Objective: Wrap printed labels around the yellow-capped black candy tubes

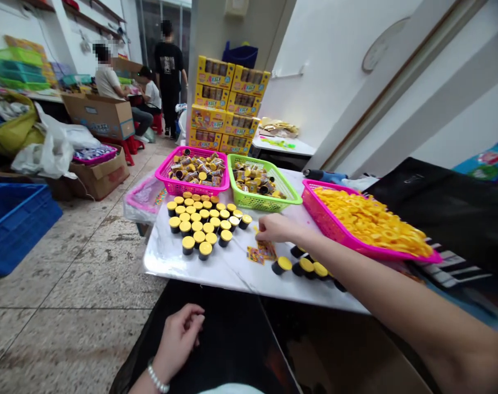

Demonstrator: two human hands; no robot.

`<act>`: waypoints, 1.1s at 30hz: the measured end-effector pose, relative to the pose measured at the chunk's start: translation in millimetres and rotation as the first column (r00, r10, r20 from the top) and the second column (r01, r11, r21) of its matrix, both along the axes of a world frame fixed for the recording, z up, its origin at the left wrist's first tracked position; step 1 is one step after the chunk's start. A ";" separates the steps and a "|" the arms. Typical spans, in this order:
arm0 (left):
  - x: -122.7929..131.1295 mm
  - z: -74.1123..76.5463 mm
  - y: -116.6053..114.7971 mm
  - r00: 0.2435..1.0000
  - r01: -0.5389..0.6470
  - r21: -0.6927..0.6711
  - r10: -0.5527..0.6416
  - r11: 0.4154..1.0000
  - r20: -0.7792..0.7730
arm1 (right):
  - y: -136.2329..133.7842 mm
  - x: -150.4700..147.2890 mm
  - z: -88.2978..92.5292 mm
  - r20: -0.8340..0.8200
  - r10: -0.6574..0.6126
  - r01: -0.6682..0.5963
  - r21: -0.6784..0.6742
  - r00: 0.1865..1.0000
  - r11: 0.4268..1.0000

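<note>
My right hand [276, 227] reaches over the white table [228, 268], its fingers bent down in a pinch on small orange printed cards [267, 250]. Another printed card [255, 255] lies just in front of them. My fingers hide part of the top card. To the left stand several small black cups with yellow lids [205, 250], upright and close together. More lidded cups [282, 266] are partly covered by my right forearm. My left hand [181, 335], with a beaded bracelet at the wrist, rests over my lap. Its fingers are curled in and nothing shows in them.
Behind the cups sit a pink basket [162, 174] and a green basket [269, 203] of small containers. A pink basket [326, 221] of yellow plastic pieces stands right. Yellow boxes [210, 120] are stacked behind. A blue crate [19, 230] is on the floor; people [169, 71] are farther back.
</note>
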State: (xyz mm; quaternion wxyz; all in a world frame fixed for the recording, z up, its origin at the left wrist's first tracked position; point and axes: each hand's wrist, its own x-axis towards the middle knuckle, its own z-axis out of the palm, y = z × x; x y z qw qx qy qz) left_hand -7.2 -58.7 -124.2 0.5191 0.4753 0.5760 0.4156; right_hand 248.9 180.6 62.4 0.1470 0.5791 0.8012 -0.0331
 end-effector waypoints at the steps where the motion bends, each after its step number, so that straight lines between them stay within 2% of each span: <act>1: 0.0 0.0 -0.3 1.000 -0.001 0.002 0.001 1.000 0.002 | 2.3 4.3 0.9 0.005 -0.015 0.015 0.020 1.000 1.000; 5: -0.1 -3.7 -0.4 1.000 -0.009 -0.008 0.009 1.000 0.016 | 15.3 17.1 8.2 -0.004 -0.055 0.055 0.089 0.998 0.995; 9: 0.5 -7.8 1.1 1.000 0.006 -0.005 -0.006 1.000 0.005 | 27.4 16.0 13.6 -0.044 -0.051 0.055 0.103 0.998 0.993; 12: -0.8 -8.1 -1.3 1.000 0.013 0.008 -0.013 1.000 -0.018 | 20.7 14.5 20.1 -0.079 -0.044 0.050 0.083 0.996 0.995; 15: -4.0 -12.0 -5.4 1.000 0.005 0.011 -0.005 1.000 -0.021 | -14.5 19.0 33.2 -0.120 -0.041 0.062 0.176 0.992 0.982; 18: -5.0 -22.6 -5.4 1.000 -0.009 0.004 0.009 1.000 -0.008 | -73.2 28.2 36.2 -0.220 -0.012 0.095 0.368 0.975 0.925; 20: -2.1 -29.5 -1.2 1.000 -0.007 0.000 0.007 1.000 0.018 | -107.1 36.8 22.5 -0.279 -0.021 0.141 0.417 0.960 0.898; 22: 2.7 -29.5 3.7 0.999 0.012 0.003 -0.012 1.000 0.044 | -125.8 44.2 1.1 -0.271 -0.043 0.156 0.411 0.962 0.898; 24: 7.2 -19.2 5.3 0.999 0.021 0.005 -0.021 1.000 0.048 | -131.4 46.7 -18.5 -0.231 -0.061 0.145 0.367 0.971 0.919; 27: 8.9 10.3 1.1 1.000 0.011 0.021 -0.011 1.000 0.006 | -132.2 38.7 -34.2 -0.220 -0.036 0.112 0.342 0.975 0.933; 30: 4.2 38.7 -2.6 0.998 -0.060 0.103 0.063 0.993 -0.024 | -135.3 19.4 -33.9 -0.375 0.145 0.011 0.385 0.916 0.923; 33: -1.8 48.5 0.0 0.988 -0.124 0.240 0.143 0.963 -0.063 | -137.7 -5.3 -31.1 -0.508 0.382 -0.073 0.526 0.772 0.848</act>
